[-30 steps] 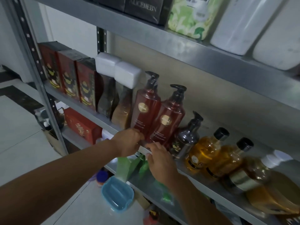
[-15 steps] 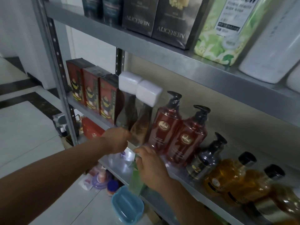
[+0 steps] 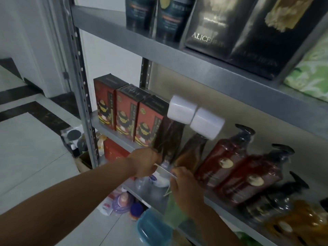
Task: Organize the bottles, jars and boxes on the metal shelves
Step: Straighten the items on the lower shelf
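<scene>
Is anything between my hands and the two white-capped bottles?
Nothing visible. The left hand is at the base of the left white-capped bottle; the right hand is in front of the right white-capped bottle.

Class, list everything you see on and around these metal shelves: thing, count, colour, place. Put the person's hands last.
metal shelves: one unit, grey
red boxes: three, red with black tops, middle shelf's left end
white-capped bottles: two, dark brown, right of the boxes
red pump bottles: two, dark red, further right
dark pump bottle: one, blurred, beside them
amber bottles: count unclear, amber, far right
black boxes: two, black, top shelf
dark teal packs: two, top shelf, left of those
green pack: one, top shelf's right
blue container: one, low down, below the hands
left hand: at the left white-capped bottle's base
right hand: at the middle shelf's edge
</scene>
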